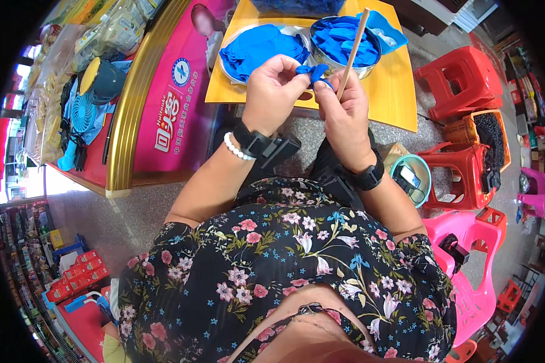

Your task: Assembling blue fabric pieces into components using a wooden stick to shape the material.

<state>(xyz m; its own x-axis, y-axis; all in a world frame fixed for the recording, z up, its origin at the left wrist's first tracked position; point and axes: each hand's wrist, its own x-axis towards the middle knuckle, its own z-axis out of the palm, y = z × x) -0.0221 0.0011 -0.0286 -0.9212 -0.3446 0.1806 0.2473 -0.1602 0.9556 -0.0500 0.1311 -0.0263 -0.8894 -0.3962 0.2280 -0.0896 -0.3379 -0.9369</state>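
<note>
Over the near edge of the yellow board, my left hand [272,94] pinches a small, soft blue piece [313,74] between thumb and fingers. It looks folded or looped; its material is hard to make out. My right hand [349,115] is closed around a thin wooden stick [356,45], which slants up and to the right. The right fingertips also touch the blue piece. Just beyond my hands, a white bowl [224,68] holds a heap of flat blue pieces [263,51]. Beside it stands a round metal tin [369,68] filled with similar blue pieces.
The yellow board [399,91] also carries a light-blue tray [393,33] and a dark-blue container [297,6]. A pink counter [163,91] with gold edging runs along the left. Red stools [466,85], a teal bucket [427,175] and a pink chair [472,290] are at right.
</note>
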